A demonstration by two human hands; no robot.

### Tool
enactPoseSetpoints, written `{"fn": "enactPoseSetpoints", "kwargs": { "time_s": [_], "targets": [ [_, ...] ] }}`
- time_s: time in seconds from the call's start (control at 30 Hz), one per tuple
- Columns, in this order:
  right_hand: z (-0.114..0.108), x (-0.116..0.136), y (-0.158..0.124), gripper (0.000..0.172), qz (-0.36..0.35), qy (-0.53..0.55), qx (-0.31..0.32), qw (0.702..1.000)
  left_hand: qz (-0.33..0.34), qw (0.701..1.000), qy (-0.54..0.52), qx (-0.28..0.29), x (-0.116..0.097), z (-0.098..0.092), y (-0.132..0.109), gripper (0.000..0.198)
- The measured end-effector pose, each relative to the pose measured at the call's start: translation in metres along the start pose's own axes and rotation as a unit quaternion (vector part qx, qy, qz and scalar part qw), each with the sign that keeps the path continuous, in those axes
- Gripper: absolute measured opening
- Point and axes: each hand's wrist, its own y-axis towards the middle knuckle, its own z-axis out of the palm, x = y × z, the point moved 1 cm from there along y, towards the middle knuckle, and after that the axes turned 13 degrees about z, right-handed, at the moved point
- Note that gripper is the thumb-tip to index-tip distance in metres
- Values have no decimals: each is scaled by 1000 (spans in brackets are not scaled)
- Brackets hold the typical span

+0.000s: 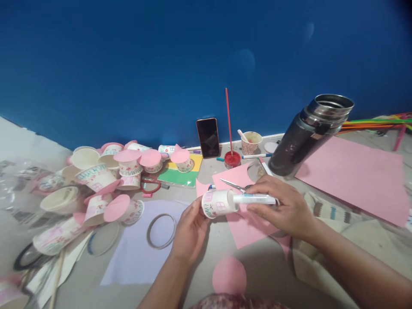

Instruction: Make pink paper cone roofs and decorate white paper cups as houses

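My left hand [192, 229] grips a small paper cup [219, 203] lying on its side, drawn with a pink window and green and red marks. My right hand [281, 206] pinches a slim white tube [254, 198] with small blue print, perhaps glue. The tube's end meets the cup's base rim; whether it touches I cannot tell. Behind that hand lie scissors [232, 185] on a cut sheet of pink paper [240, 231]. A round pink paper disc [229, 275] rests on the table close to my body.
Decorated cups with pink discs [128, 156] crowd the left. A tape roll [161, 231] lies on lilac paper [128, 262]. Along the blue wall stand a phone [208, 138], a red paint pot [232, 160] with a brush, and a cup [251, 144]. A dark flask [298, 143] stands right.
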Motion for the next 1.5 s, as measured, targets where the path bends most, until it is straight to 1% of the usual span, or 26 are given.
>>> {"fn": "enactPoseSetpoints", "kwargs": {
  "time_s": [0.1, 0.2, 0.3, 0.37, 0.47, 0.53, 0.6, 0.7, 0.87, 0.93, 1.0, 1.1, 1.23, 1.37, 1.5],
  "targets": [
    [1, 1, -1, 9, -13, -3, -3, 1000, 13, 1000, 20, 16, 1, 0, 0, 31],
    [2, 1, -2, 9, -19, -19, 27, 999, 24, 998, 51, 37, 2, 1, -1, 33],
    [3, 2, -2, 9, -18, -21, 53, 998, 14, 996, 67, 55, 3, 3, -3, 35],
    [0, 4, -2, 9, -6, -5, 50, 999, 0, 996, 61, 62, 2, 4, -4, 33],
    [-6, 7, 0, 7, 40, 9, 32, 999, -20, 998, 34, 55, 2, 4, -4, 29],
    [-9, 8, 1, 6, 54, 7, 27, 998, -25, 999, 18, 41, 2, 4, -3, 26],
    [-9, 8, 1, 4, 41, 5, 28, 999, -26, 999, 13, 30, 2, 3, -2, 27],
    [-7, 6, -1, 4, 15, 3, 39, 999, -23, 999, 24, 35, 3, 3, -1, 31],
    [-6, 7, -3, 1, 29, -5, 54, 998, -4, 996, 51, 71, 2, 4, -3, 34],
    [-8, 9, -2, 2, 48, -1, 51, 998, 3, 995, 55, 89, 2, 3, -4, 34],
    [-10, 9, 0, 3, 81, 4, 49, 996, 7, 994, 53, 100, 2, 1, -4, 32],
    [-12, 8, 3, 1, 142, 21, 51, 988, 5, 994, 34, 103, 3, 0, -4, 29],
    [-13, 0, 7, 6, 221, 42, 69, 972, 2, 995, 10, 99, 2, 1, -4, 27],
    [-14, -5, 7, 8, 282, 58, 101, 952, 8, 998, -1, 69, 3, 3, -3, 30],
    [-11, -4, 4, 7, 292, 66, 113, 947, 21, 999, -2, 31, 5, 2, -1, 31]
  ]
}}
